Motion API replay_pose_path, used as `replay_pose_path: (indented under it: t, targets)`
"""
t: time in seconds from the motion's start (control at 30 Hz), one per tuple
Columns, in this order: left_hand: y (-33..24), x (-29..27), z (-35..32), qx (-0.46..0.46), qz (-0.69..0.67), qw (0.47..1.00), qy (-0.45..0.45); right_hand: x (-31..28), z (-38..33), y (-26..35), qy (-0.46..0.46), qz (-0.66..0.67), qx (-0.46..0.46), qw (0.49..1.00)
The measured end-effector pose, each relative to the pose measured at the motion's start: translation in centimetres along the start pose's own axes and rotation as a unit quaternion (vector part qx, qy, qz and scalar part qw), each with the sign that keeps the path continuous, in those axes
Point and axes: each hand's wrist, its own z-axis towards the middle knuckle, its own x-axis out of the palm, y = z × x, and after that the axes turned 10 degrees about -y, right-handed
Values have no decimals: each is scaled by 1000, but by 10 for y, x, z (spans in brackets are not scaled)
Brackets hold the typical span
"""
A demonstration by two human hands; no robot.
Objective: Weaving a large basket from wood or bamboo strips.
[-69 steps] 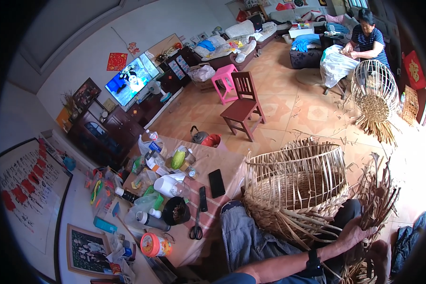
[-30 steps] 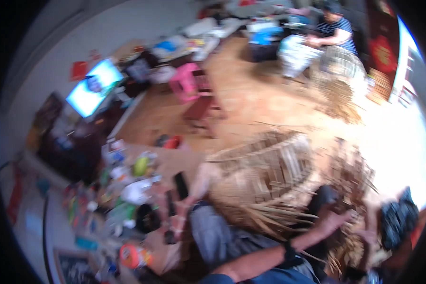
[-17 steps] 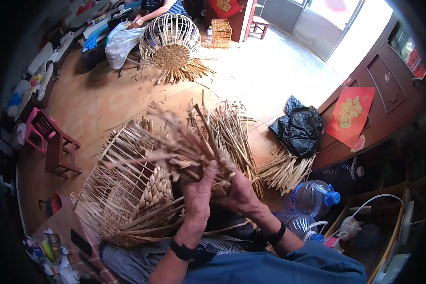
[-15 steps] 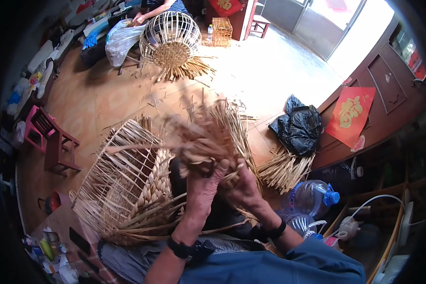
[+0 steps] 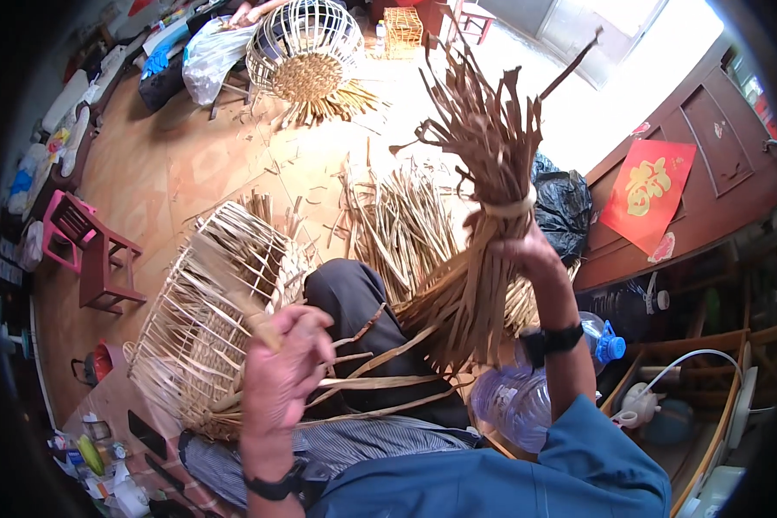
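My right hand [image 5: 531, 257] is wrapped round a bundle of dried brown plant strips [image 5: 492, 155], held upright on the right. A pale band circles the bundle just above my fingers, and its lower ends hang down past my knee. My left hand [image 5: 287, 367] is closed in a pinch on a tan strip [image 5: 265, 330], blurred by motion, in front of the half-woven basket [image 5: 190, 345]. That basket lies tilted at my left, with open ribs and a thick braided side. Long loose strands [image 5: 380, 380] run from its base across my lap toward the bundle.
More straw [image 5: 406, 229] lies on the floor past my knee. Water jugs [image 5: 514, 401] and a black plastic bag [image 5: 561, 207] are at the right. A small wooden chair [image 5: 108, 263] stands left. Farther off, a person sits by a round open-ribbed basket [image 5: 306, 52].
My hands have drawn apart. The right one has lifted the bundle up and to the right; the left has moved left toward the basket with a strip. The view has shifted slightly.
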Motion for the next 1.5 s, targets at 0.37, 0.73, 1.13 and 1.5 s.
replay_pose_path:
  t: [0.37, 0.73, 1.13, 1.5]
  targets:
    - [-1, -59, -64, 1, -30, 997, -76, -95, 63, -255, -216, -565, 79, 793]
    - [25, -84, -80, -17, -32, 994, -100, 14, -83, -393, -48, -610, 264, 745]
    - [25, -89, -96, -40, -4, 998, -49, 9, -80, -412, -220, -86, 429, 872]
    - [38, -131, -106, 53, 230, 971, 32, -90, -76, -419, -189, -357, 184, 896]
